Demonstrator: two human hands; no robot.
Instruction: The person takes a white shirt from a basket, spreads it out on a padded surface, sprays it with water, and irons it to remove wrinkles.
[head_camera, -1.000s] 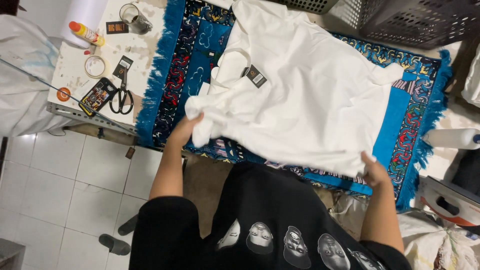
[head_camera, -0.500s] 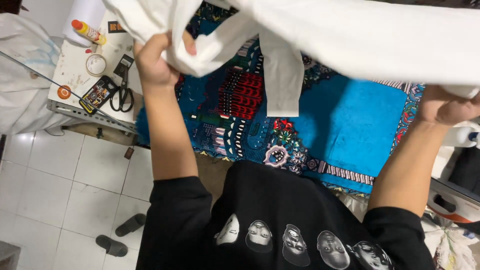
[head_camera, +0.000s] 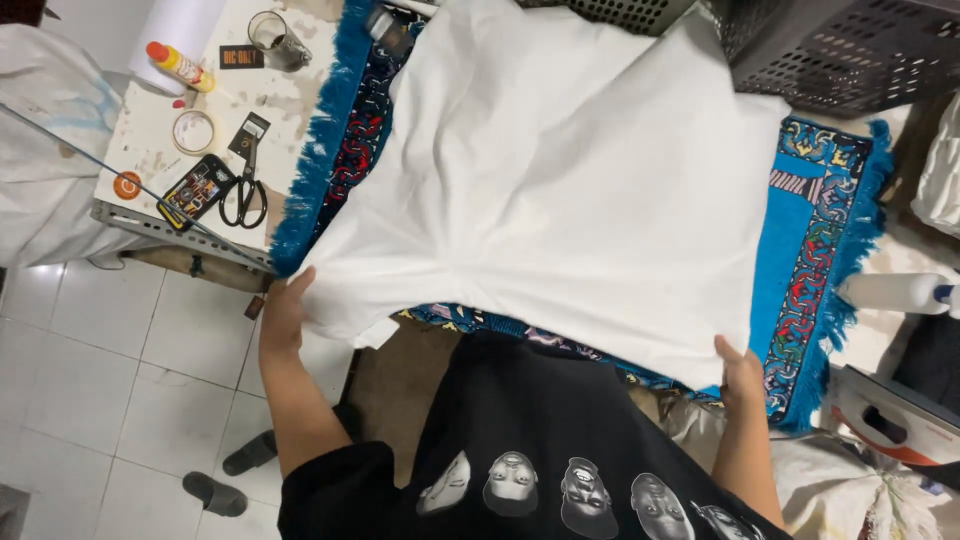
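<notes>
White garment (head_camera: 560, 190) now spread flat over blue patterned rug (head_camera: 810, 230), no longer lifted as half a second ago. Left hand (head_camera: 285, 312) and right hand (head_camera: 740, 372) pinching near-edge corners; laid down, ready for smoothing.

Your one camera sits on your head and looks almost straight down, close over the bench (head_camera: 150, 160) at upper left, with your own chest filling the lower middle of the frame and floor tiles (head_camera: 90, 380) lower left.
</notes>
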